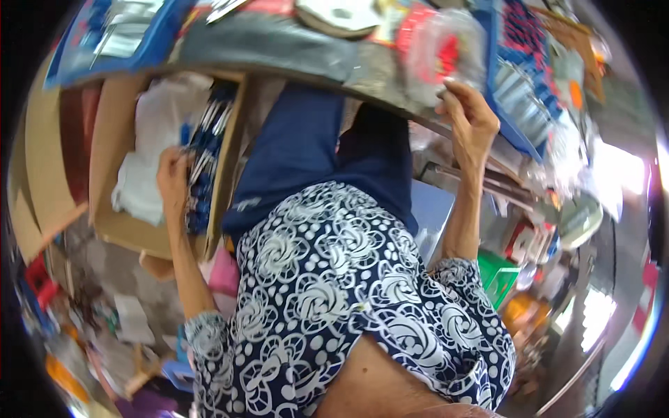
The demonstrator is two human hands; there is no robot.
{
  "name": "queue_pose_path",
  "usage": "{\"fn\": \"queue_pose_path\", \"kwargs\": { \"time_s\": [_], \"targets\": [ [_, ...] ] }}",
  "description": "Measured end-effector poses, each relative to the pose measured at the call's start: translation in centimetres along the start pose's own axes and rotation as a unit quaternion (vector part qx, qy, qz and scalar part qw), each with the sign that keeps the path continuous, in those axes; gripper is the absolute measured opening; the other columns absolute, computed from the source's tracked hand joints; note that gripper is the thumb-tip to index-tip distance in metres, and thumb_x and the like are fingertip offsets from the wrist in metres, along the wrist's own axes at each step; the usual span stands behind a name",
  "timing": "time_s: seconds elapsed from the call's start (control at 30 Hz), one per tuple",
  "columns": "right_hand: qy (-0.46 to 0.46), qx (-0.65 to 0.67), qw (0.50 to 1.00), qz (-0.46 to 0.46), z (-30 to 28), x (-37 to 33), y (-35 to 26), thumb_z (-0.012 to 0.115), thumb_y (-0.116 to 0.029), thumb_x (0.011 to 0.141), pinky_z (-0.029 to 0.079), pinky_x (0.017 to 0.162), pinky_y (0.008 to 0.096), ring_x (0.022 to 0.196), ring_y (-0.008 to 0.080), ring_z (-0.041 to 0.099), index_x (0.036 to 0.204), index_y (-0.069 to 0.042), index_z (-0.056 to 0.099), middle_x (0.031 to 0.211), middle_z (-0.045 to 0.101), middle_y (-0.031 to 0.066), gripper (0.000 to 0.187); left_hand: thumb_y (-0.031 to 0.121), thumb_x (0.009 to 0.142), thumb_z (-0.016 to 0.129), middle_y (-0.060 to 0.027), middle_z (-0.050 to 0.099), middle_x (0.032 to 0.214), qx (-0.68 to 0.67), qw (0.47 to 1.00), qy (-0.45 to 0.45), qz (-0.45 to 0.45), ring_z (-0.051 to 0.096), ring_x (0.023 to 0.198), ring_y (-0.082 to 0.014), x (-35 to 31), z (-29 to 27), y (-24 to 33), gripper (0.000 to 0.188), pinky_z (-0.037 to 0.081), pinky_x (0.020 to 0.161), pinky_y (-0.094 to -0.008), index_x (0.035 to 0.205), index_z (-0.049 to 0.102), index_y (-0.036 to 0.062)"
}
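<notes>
My left hand [173,180] reaches into a cardboard box [132,230] at the left, its fingers curled at a row of slim metal tools with dark blue parts [202,164]. Whatever those fingers hold, if anything, is hidden. White plastic sheeting [167,115] lies in the box beside the tools. Raised at the bench's near edge on the right, my right hand [470,118] has thumb and fingers pinched together. A pale bit shows at its fingertips, too small to name. Just beyond it sits a clear plastic bag with red contents [446,56].
A workbench [383,87] crosses the top, bearing a round white-faced disc [341,14] and a grey wrapped bundle [272,49]. Blue trays of metal pieces stand at left [164,28] and right [498,76]. A green crate [498,275] is at lower right.
</notes>
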State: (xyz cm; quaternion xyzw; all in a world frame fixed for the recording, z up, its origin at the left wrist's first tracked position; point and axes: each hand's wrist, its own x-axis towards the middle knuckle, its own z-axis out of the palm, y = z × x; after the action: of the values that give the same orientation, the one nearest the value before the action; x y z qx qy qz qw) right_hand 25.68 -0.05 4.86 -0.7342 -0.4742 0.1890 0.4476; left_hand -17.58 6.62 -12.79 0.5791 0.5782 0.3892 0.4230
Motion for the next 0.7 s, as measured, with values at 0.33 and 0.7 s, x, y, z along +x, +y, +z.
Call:
{"fn": "queue_pose_path", "kwargs": {
  "time_s": [0.33,0.7],
  "targets": [
    [0.052,-0.089,0.99,-0.094,-1.0,4.4,2.2,0.055,-0.005,0.077,0.045,0.058,0.0229,0.063,0.0107,0.057,0.091,0.001,0.06,0.073,0.062,0.0072,0.016,0.007,0.083,0.049,-0.0191,0.058,0.091,-0.348,0.929,-0.081,-0.094,0.046,0.058,-0.0124,0.9,2.4,9.8,0.009,0.034,0.049,-0.0197,0.088,0.048,-0.0005],
    [0.049,-0.228,0.959,-0.16,0.9,6.4,3.3,0.053,-0.008,0.075,0.045,0.07,0.0369,0.077,0.0334,0.058,0.09,-0.001,0.058,0.084,0.059,0.0183,0.017,0.016,0.086,0.049,-0.014,0.058,0.073,-0.336,0.919,-0.175,-0.111,0.037,0.045,-0.0069,-0.2,6.9,16.9,0.023,0.027,0.041,-0.0174,0.105,0.048,0.0028]
  ]
}}
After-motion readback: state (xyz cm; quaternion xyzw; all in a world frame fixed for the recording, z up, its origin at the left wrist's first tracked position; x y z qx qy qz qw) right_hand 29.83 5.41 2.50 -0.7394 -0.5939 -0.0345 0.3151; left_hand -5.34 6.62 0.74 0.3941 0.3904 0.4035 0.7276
